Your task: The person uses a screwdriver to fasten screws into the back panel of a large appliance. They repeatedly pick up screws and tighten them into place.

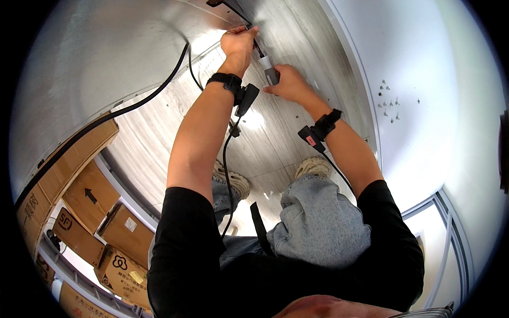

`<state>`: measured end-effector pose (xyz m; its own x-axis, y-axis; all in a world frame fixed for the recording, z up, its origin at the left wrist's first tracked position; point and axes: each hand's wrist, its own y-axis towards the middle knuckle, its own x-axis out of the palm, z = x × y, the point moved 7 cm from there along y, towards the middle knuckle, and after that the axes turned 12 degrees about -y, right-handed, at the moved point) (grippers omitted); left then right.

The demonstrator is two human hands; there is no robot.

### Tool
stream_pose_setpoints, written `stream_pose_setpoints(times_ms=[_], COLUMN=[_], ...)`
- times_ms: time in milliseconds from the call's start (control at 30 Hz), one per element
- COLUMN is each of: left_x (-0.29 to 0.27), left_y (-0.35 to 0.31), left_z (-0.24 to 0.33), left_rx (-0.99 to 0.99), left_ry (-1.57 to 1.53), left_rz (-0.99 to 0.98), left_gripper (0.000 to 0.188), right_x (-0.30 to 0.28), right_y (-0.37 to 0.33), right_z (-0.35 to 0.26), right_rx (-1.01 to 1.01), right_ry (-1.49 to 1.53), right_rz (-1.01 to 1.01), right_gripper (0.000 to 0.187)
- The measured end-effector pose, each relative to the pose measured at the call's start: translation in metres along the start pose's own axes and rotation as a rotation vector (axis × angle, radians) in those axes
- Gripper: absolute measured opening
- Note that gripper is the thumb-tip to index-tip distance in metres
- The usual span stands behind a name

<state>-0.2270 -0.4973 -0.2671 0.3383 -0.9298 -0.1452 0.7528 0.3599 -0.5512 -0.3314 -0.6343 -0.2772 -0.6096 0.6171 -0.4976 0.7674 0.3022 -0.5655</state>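
Observation:
My right hand [290, 84] grips the grey-and-white handle of a screwdriver [270, 70]. The dark shaft slants up and left toward the lower edge of a large metallic panel [132, 58]. At that edge my left hand [239, 45] is closed in a pinch around the tip end of the shaft. What its fingertips hold is too small and covered to make out. A dark bracket-like strip [229, 7] runs along the panel's edge just above the left fingers.
A thick black cable [132, 107] leaves the panel and curves down left. Several small screws [391, 101] lie on the white surface [413, 138] at right. Cardboard boxes [124, 233] sit on a rack at lower left. Wood-look flooring [265, 143] lies under my knees and shoes.

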Motion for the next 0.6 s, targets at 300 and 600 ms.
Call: stream_pose_setpoints(times_ms=[300,600], left_x=[0.001,0.003], left_y=[0.002,-0.003], left_z=[-0.004,0.001], left_rx=[-0.07,-0.07], left_ry=[-0.099,-0.007], left_rz=[-0.011,-0.014], left_gripper=[0.024,0.023], right_x=[0.009,-0.015], right_y=[0.002,-0.009], right_z=[0.014,0.0], right_rx=[0.129,0.059], right_ry=[0.293,-0.043], right_rz=[-0.062,0.128], right_gripper=[0.055,0.065])
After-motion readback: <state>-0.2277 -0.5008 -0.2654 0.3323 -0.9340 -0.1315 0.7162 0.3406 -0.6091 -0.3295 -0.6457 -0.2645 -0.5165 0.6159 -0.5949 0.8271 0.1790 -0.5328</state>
